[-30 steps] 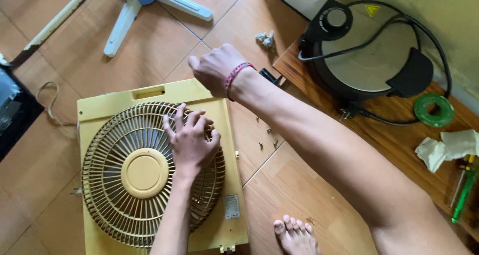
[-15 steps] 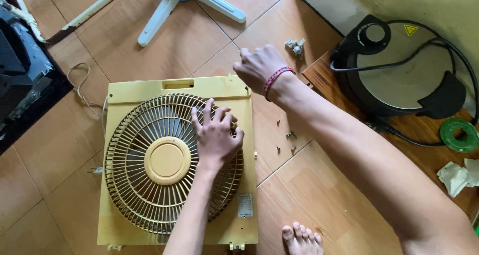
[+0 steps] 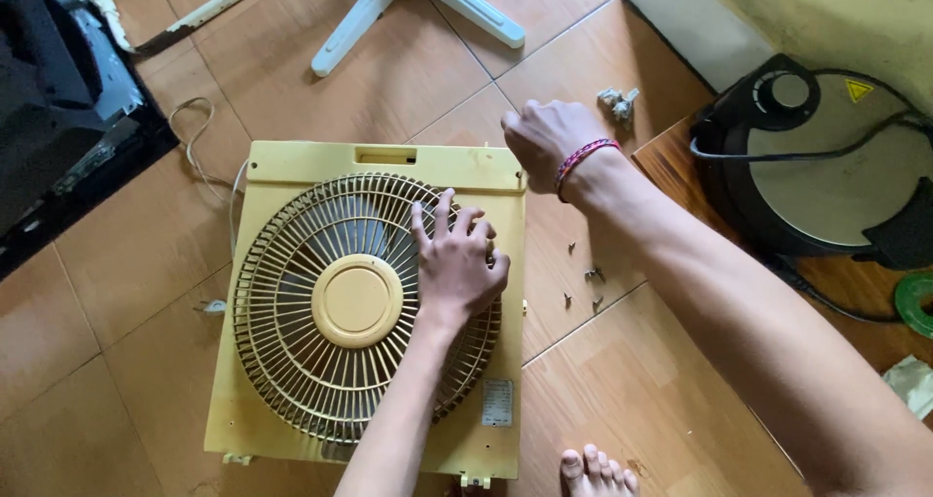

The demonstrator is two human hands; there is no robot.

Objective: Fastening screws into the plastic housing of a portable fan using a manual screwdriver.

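A yellow box fan (image 3: pixel 292 162) lies flat on the tiled floor, its round grille (image 3: pixel 321 361) facing up. My left hand (image 3: pixel 455 264) presses on the grille's right side, fingers spread, holding nothing. My right hand (image 3: pixel 546 139), with a red braided band on the wrist, is closed in a fist at the fan's top right corner. Whatever may be inside that fist is hidden. A few small screws (image 3: pixel 583 278) lie on the floor just right of the fan.
A round black and grey cooker (image 3: pixel 826 176) with its cord sits on a wooden board at right. A white and blue fan stand (image 3: pixel 418 1) lies at the top, a black appliance (image 3: pixel 58 99) at left. My bare toes (image 3: pixel 595 473) are at the bottom. A white cord (image 3: pixel 194 137) loops by the fan.
The view has shifted, so the fan sits further right and lower in frame. My right hand has stayed near the fan's top right corner; my left hand stays on the grille.
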